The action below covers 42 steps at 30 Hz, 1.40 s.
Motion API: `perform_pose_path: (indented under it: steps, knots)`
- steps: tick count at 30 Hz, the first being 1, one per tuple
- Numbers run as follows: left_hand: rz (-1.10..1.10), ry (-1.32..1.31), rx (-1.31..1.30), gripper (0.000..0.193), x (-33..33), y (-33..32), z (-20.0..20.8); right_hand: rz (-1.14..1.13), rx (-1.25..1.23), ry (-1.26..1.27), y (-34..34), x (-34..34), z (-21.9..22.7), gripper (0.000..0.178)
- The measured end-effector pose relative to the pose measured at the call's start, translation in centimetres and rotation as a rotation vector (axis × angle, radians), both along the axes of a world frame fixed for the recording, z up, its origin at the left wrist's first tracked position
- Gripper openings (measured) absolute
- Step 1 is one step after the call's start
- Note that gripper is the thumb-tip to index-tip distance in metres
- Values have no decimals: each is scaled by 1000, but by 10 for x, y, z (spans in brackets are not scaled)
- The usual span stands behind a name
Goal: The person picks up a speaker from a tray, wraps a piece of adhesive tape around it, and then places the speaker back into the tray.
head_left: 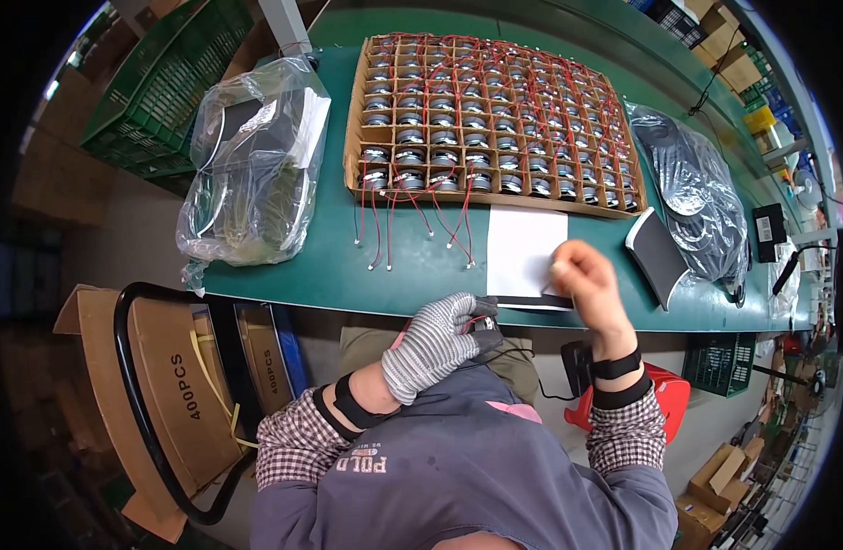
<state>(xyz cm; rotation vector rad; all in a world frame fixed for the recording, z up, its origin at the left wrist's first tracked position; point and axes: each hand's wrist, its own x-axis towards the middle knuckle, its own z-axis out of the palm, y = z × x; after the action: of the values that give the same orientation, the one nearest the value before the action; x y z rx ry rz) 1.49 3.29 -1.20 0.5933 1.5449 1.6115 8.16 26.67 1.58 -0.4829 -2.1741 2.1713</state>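
Note:
My left hand (pixel 437 344), in a grey striped glove with dark fingertips, is closed on a small black and silver part (pixel 484 324) in front of the table edge. A bit of red wire shows beside that hand; the glove hides most of the part. My bare right hand (pixel 588 280) is pinched above a white sheet (pixel 524 247), and what its fingertips hold, if anything, cannot be made out. Along the sheet's near edge runs a black strip (pixel 531 302). Behind the sheet stands a cardboard divider tray (pixel 352 147) holding small round speakers (pixel 409 137) with red wires.
Bagged dark sheets (pixel 256 174) lie on the green table (pixel 348 275) at left. At right are a curved black sheet stack (pixel 658 258) and a plastic bag of black pieces (pixel 701 202). Cartons (pixel 178 385), a black tube frame (pixel 132 403) and a red stool (pixel 661 403) stand below.

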Motion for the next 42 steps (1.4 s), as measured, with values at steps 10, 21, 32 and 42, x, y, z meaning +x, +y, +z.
perform_pose_path:
  steps: [10,21,32,42]
  knots:
    - [151,-635,118,28,-7,-3,20,-152,-314,184,29,8,24,14]
    - [336,-736,388,33,-5,-13,14,425,-111,-80,-60,-15,31,16]
    - [414,-559,362,32,-1,-16,3,434,24,-64,-71,-24,31,14]
    - [439,-495,255,32,0,-16,9,423,142,-81,-73,-26,31,15]
